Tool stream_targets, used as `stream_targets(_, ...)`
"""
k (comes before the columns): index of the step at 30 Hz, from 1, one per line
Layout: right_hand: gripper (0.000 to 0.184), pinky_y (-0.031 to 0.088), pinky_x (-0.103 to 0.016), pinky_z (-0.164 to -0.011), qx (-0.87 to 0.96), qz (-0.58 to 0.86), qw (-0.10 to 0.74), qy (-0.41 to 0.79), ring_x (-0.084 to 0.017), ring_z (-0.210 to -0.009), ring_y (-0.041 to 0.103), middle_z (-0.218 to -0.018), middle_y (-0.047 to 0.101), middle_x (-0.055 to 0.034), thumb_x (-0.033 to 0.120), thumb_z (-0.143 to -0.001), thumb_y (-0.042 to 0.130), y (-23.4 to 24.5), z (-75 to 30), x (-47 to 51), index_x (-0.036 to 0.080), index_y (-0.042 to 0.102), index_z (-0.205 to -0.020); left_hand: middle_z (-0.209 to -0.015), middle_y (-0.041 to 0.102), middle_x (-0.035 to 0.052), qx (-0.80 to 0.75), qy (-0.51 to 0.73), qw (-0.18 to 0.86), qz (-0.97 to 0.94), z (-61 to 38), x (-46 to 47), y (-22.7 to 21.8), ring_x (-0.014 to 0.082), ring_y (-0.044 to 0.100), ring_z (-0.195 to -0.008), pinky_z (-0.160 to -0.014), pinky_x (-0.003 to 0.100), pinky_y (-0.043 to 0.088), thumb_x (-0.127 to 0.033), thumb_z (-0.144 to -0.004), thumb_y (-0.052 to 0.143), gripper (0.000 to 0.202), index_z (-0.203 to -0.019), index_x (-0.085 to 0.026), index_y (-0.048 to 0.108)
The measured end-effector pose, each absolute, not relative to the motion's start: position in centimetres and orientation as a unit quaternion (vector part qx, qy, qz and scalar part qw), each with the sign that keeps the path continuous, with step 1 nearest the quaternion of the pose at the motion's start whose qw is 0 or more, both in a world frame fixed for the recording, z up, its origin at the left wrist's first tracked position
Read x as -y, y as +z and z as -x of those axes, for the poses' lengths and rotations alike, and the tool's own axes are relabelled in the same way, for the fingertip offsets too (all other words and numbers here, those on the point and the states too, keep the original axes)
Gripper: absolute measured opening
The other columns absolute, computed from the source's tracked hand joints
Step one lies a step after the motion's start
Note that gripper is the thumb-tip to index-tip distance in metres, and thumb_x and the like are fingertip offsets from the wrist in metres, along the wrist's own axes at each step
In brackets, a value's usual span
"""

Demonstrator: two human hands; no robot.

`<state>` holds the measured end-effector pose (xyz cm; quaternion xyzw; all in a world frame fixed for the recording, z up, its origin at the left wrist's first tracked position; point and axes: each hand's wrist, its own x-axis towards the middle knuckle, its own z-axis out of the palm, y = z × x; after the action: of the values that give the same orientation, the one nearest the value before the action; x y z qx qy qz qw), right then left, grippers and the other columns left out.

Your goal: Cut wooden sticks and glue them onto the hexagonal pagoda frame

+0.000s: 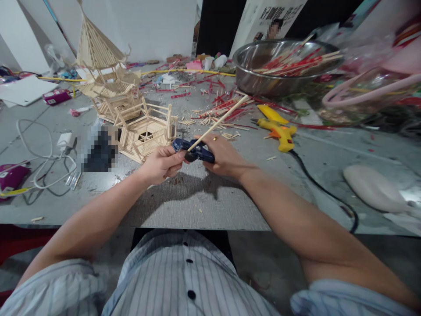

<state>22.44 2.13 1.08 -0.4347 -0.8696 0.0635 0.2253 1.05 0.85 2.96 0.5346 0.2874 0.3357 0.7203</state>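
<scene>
My left hand [164,163] is closed, thumb and fingers pinching near the lower end of a thin wooden stick [219,122]. The stick slants up and away to the right, like a chopstick. My right hand [225,156] wraps round a dark blue hand tool [197,151], perhaps a cutter; its exact kind is unclear. The tool's left end touches my left fingers, and the stick crosses over it. Just beyond my left hand stands a hexagonal stick-built base with railings [144,134]. Behind that rises a pagoda model [105,83] with a pointed roof.
A yellow glue gun [278,129] lies right, its black cord trailing to the table edge. A steel basin [263,77] holds sticks in red wrappers. Cut stick pieces [226,127] litter the middle. On the left are a white charger [66,141] and cables. A pale rounded object [373,186] lies right.
</scene>
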Motion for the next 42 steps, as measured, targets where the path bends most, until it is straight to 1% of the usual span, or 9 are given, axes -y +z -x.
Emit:
stream_targets(4, 0.075, 0.04, -0.054, -0.105, 0.885, 0.391, 0.245, 0.056, -0.031, -0.123, 0.051, -0.131, 0.057, -0.0113, 0.017, -0.065, 0.055, 0.7, -22.7, -2.5, 0.023, 0.04, -0.139, -0.041, 0.025, -0.0102, -0.259, 0.299, 0.765, -0.508, -1.0, -0.5, 3.0, 0.001, 0.016, -0.035, -0.033, 0.015, 0.013, -0.049, -0.064, 0.081, 0.04, -0.063, -0.016, 0.058)
stream_targets(10, 0.076, 0.033, -0.056, -0.11, 0.88, 0.407, 0.246, 0.014, -0.031, -0.128, 0.047, -0.138, 0.052, -0.0143, 0.02, -0.067, 0.055, 0.2, -23.1, -3.0, 0.019, 0.037, -0.141, -0.04, 0.033, -0.0089, -0.25, 0.243, 0.782, -0.516, -0.5, -0.6, 3.7, 0.0014, 0.019, -0.032, -0.032, 0.016, 0.013, -0.052, -0.067, 0.079, 0.042, -0.066, -0.016, 0.058)
stream_targets(16, 0.071, 0.04, -0.054, -0.104, 0.809, 0.54, 0.232, -0.028, -0.034, -0.125, 0.049, -0.134, 0.054, -0.0171, 0.027, -0.074, 0.057, -0.2, -24.2, -4.2, 0.017, 0.038, -0.142, -0.043, 0.035, -0.0107, -0.3, 0.387, 0.652, -0.579, -0.5, -1.6, 3.2, 0.0022, 0.023, -0.036, -0.035, 0.016, 0.015, -0.051, -0.071, 0.076, 0.041, -0.074, -0.017, 0.053)
stream_targets(20, 0.072, 0.042, -0.055, -0.096, 0.761, 0.615, 0.197, -0.062, -0.039, -0.119, 0.052, -0.131, 0.055, -0.0232, 0.049, -0.081, 0.057, -1.0, -24.6, -4.7, 0.011, 0.041, -0.141, -0.046, 0.046, -0.0071, -0.372, 0.37, 0.56, -0.641, -0.8, -1.6, 2.7, 0.0029, 0.03, -0.038, -0.038, 0.018, 0.02, -0.037, -0.079, 0.068, 0.026, -0.073, -0.016, 0.053)
stream_targets(25, 0.086, 0.041, -0.057, -0.09, 0.724, 0.683, 0.081, -0.049, -0.044, -0.114, 0.054, -0.122, 0.058, -0.0293, 0.071, -0.081, 0.047, -1.7, -24.2, -4.7, 0.003, 0.048, -0.134, -0.053, 0.053, -0.0043, -0.431, 0.344, 0.441, -0.708, -0.9, -1.2, 2.6, 0.0034, 0.033, -0.042, -0.043, 0.019, 0.025, -0.027, -0.085, 0.057, 0.02, -0.069, -0.014, 0.057)
stream_targets(30, 0.076, 0.037, -0.058, -0.098, 0.744, 0.657, 0.107, -0.059, -0.041, -0.123, 0.048, -0.132, 0.054, -0.0271, 0.065, -0.088, 0.039, -1.0, -23.9, -4.2, 0.005, 0.051, -0.132, -0.051, 0.051, -0.0037, -0.467, 0.31, 0.356, -0.747, -1.1, -1.2, 2.4, 0.0059, 0.038, -0.046, -0.047, 0.021, 0.028, -0.028, -0.087, 0.054, 0.025, -0.067, -0.014, 0.059)
stream_targets(33, 0.055, 0.043, -0.051, -0.09, 0.74, 0.653, 0.152, -0.064, -0.036, -0.106, 0.058, -0.108, 0.066, -0.0205, 0.054, -0.093, 0.035, 0.5, -23.9, -3.1, 0.011, 0.065, -0.109, -0.049, 0.047, -0.0044, -0.475, 0.304, 0.33, -0.757, -1.2, -1.3, 2.3, 0.0066, 0.037, -0.046, -0.048, 0.022, 0.028, -0.025, -0.087, 0.052, 0.026, -0.065, -0.014, 0.058)
stream_targets(36, 0.047, 0.045, -0.046, -0.084, 0.773, 0.595, 0.209, -0.073, -0.03, -0.096, 0.06, -0.09, 0.067, -0.0135, 0.047, -0.096, 0.031, 1.5, -23.4, -1.8, 0.019, 0.069, -0.091, -0.048, 0.044, -0.005, -0.481, 0.307, 0.309, -0.761, -1.3, -1.4, 2.2, 0.0069, 0.035, -0.046, -0.049, 0.023, 0.026, -0.024, -0.086, 0.054, 0.026, -0.062, -0.015, 0.055)
stream_targets(42, 0.036, 0.034, -0.047, -0.099, 0.836, 0.392, 0.308, -0.229, -0.026, -0.114, 0.052, -0.115, 0.066, -0.0069, 0.046, -0.096, 0.041, 0.2, -21.9, -1.3, 0.027, 0.064, -0.114, -0.05, 0.041, -0.0059, -0.479, 0.292, 0.305, -0.769, -1.5, -1.0, 2.3, 0.0077, 0.035, -0.049, -0.052, 0.024, 0.028, -0.023, -0.087, 0.051, 0.022, -0.067, -0.015, 0.057)
